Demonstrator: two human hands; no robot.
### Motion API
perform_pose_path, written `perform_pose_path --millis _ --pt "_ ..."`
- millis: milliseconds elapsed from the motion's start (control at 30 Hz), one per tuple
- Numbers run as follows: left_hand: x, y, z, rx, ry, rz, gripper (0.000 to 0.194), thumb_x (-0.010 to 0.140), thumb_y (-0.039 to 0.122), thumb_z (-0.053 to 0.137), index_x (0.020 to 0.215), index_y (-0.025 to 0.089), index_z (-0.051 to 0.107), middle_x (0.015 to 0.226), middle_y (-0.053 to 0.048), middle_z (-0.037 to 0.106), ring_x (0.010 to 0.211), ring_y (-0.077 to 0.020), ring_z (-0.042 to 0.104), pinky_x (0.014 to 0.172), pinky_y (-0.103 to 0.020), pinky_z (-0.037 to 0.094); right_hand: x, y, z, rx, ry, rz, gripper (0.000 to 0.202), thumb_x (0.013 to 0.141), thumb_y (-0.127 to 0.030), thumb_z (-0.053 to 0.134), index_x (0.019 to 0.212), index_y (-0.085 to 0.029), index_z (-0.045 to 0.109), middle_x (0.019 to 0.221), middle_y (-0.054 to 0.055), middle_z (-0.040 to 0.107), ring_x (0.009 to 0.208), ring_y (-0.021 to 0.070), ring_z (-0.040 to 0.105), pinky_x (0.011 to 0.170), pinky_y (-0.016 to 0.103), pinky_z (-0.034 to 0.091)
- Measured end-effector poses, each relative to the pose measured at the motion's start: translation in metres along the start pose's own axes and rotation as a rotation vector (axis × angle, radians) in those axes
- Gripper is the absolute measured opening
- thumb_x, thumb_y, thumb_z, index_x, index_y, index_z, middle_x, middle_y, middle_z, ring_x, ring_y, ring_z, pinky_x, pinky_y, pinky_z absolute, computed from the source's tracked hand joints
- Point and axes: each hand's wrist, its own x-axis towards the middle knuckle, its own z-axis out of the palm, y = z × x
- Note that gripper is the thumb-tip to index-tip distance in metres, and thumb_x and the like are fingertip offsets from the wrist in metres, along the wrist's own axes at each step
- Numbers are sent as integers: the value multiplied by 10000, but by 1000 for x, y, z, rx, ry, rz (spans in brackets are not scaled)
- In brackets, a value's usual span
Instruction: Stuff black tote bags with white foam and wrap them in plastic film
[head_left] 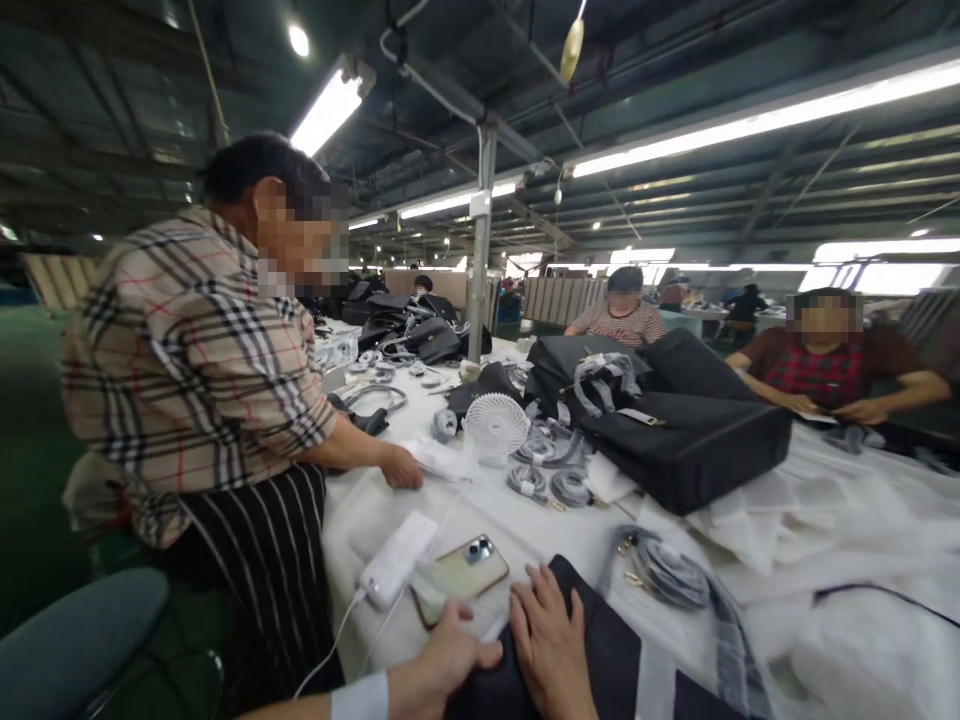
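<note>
A black bag [626, 655] lies at the bottom centre, with a pale strip across it. My right hand [551, 635] rests flat on its left part, fingers spread. At the bag's left edge is my left hand [450, 655], thumb stretched toward the bag and fingers curled; whether it holds something beneath is hidden. Just beyond my left hand lies a phone [469, 575], partly under thin translucent wrapping. A white power strip [397, 560] with a cable sits left of the phone. To the bag's right lies a coiled, wrapped strap [671, 575] with gold clasps.
A person in a plaid shirt [202, 360] reaches over the table from the left. A large black bag [690, 440], a white fan [496, 425] and wrapped coils [570, 487] stand farther back. Two people sit across the table. A stool [82, 635] is at lower left.
</note>
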Motion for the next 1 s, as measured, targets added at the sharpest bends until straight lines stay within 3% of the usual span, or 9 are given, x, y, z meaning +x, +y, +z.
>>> perform_pose_path --millis 167,267,400,533,667,733,867,1000 --pt "-2 -19 -6 -164 86 -49 559 701 158 626 1152 231 303 897 -24 567 831 -181 618 700 -269 487 -3 -29 -18 57 -20 190 403 952 -344 346 1153 -98 595 1286 226 521 1260 310 444 1033 515 373" --pt "-5 -23 -9 -146 58 -42 517 753 179 604 1167 222 299 941 -38 576 834 -166 606 715 -258 488 -22 -46 -28 60 -144 199 468 953 -380 355 1270 -86 532 1341 224 487 1315 308 392 1053 489 364" --pt "-2 -15 -24 12 -80 -1 466 803 224 567 1189 223 306 883 -14 578 723 -141 595 682 -257 493 -41 -63 -41 -10 -333 178 519 951 -407 362 1414 -181 426 1503 147 370 1407 294 283 1106 518 268" --pt "13 8 -45 303 -304 56 423 790 207 553 1181 223 393 764 29 567 604 -138 588 608 -263 504 -39 -68 -45 -44 -386 217 554 946 -432 371 1436 -178 405 1537 133 329 1428 275 254 1130 495 222" --pt "24 33 -57 653 -411 162 480 786 222 572 1246 234 432 691 43 578 534 -159 596 580 -279 508 -35 -68 -45 -49 -407 235 564 941 -450 381 1439 -186 404 1542 121 324 1432 261 251 1139 484 208" --pt "27 41 -63 807 -398 240 479 817 254 553 1280 223 433 715 9 615 595 -197 633 612 -306 516 -35 -69 -46 -47 -415 250 571 937 -456 388 1442 -191 399 1544 116 323 1431 257 254 1142 483 204" --pt "36 47 -76 1035 -289 480 506 824 174 512 1321 235 436 1113 -115 620 1002 -276 629 825 -372 494 -35 -71 -48 -36 -421 266 593 928 -481 397 1448 -197 387 1543 113 323 1429 261 256 1144 488 199" --pt "43 38 -81 1190 -326 633 415 725 65 572 1122 181 604 1147 -155 596 1087 -310 571 892 -394 454 -35 -72 -49 -43 -417 264 615 920 -510 407 1447 -195 387 1540 114 327 1427 269 261 1144 491 204"
